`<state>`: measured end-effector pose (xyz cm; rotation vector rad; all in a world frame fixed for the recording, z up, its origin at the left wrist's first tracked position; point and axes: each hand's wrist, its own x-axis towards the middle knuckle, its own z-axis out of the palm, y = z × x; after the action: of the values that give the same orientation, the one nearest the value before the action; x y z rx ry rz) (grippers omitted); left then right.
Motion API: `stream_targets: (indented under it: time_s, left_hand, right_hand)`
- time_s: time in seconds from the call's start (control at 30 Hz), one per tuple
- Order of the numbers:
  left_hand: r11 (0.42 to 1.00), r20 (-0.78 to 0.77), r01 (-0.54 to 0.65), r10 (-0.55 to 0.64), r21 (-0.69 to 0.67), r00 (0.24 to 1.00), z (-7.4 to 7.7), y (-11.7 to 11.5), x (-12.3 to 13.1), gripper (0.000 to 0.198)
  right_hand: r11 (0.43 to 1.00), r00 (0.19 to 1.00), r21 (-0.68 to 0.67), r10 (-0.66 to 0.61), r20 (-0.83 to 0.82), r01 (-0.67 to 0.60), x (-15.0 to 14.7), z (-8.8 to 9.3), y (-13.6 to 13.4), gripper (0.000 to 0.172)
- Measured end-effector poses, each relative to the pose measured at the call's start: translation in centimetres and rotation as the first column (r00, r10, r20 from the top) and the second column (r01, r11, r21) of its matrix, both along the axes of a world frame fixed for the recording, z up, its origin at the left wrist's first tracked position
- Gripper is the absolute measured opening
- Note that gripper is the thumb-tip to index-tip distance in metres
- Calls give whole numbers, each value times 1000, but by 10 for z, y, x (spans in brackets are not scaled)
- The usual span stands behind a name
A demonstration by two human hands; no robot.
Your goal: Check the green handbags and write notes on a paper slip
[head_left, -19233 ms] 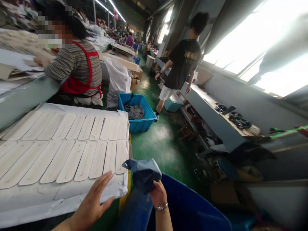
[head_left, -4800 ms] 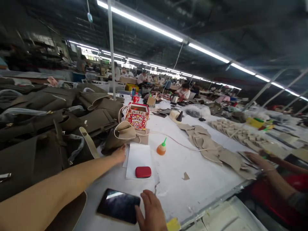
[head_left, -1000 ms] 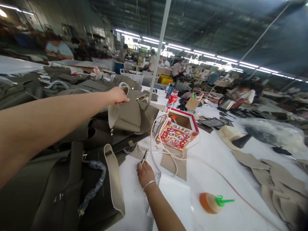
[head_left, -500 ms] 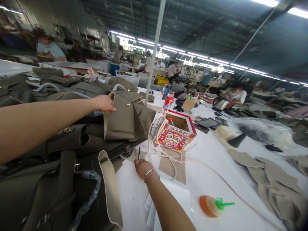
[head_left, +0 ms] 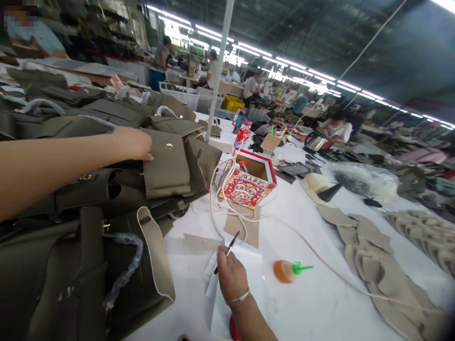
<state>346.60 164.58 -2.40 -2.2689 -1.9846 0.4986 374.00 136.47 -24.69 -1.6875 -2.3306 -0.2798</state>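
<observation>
On the left of the counter (head_left: 302,308), an olive bag (head_left: 166,166) is pinched at its edge in the grip of the left hand (head_left: 133,143); a pen (head_left: 233,242) is clamped by the right hand (head_left: 232,278). Forward room is bounded by a red box (head_left: 248,189), rightward room by an orange bottle (head_left: 284,271) and beige pieces (head_left: 371,251).

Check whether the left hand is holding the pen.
No, the pen is in the right hand, while the left hand is at the edge of an olive bag.
</observation>
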Motion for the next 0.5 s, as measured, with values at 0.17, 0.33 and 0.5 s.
stream_targets:
  time_s: [0.17,0.33,0.5]
  left_hand:
    - [789,399,345,-139,-508,906,-17,-128,61,48]
    - [265,607,547,337,-794,719,-69,-279,140,51]
    - [298,661,614,533,-731,528,-109,-349,220,26]
  right_hand:
    - [944,959,293,-69,-273,152,38,45,-104,23]
    - [898,939,310,-240,-248,311,65,70,-197,21]
    - [849,901,307,-379,-211,429,90,64,-276,22]
